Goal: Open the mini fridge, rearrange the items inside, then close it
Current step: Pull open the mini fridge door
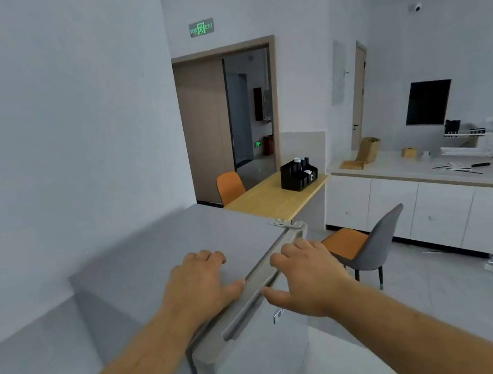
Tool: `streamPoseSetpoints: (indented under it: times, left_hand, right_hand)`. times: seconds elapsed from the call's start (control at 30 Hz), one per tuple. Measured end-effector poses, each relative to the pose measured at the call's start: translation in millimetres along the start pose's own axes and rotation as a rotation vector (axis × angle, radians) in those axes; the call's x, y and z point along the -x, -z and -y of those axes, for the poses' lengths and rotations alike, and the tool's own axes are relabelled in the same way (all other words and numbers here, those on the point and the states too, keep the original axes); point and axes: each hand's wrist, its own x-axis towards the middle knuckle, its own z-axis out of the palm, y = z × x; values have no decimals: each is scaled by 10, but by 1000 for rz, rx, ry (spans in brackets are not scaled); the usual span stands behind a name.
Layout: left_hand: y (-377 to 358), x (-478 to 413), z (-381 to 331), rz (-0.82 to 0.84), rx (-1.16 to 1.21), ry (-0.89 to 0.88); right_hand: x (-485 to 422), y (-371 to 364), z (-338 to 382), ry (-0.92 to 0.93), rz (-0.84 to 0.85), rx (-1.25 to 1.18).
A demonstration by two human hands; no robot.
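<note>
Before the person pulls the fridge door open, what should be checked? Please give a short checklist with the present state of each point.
1. Left hand flat on the mini fridge top, steadying it: ok.
2. Right hand on the door top edge: ok.
3. Right fingers hooked in the handle groove: not ok, they lie beyond it.
4. Door shut now: cannot tell, a slight gap may show.
5. Grey chair clear of the door swing: cannot tell.
6. Items inside stable: cannot tell, hidden.

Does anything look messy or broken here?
Nothing looks broken. The mini fridge stands straight, with the left hand flat on its top and the right hand on the door's top edge. The far counter is a bit cluttered.
</note>
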Motion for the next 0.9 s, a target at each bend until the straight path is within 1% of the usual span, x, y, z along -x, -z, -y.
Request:
streamPoseSetpoints:
  times: [0.2, 0.4, 0.57, 0.7, 0.9]
  left_hand:
    - [-144, 40, 115, 55, 35, 29]
    - [-253, 32, 94, 72, 76, 62]
    - [-295, -26, 52, 71, 45, 58]
    - [-356, -83, 45, 79, 79, 55]
    - [-409, -95, 80, 84, 93, 59]
  right_hand:
    - [-12, -171, 114, 67, 8, 5]
    - [4, -277, 214, 99, 17, -27]
    - [-7, -366, 240, 87, -9, -59]
    - [10, -433, 282, 73, -11, -129]
    - [60, -486, 313, 5, -27, -231]
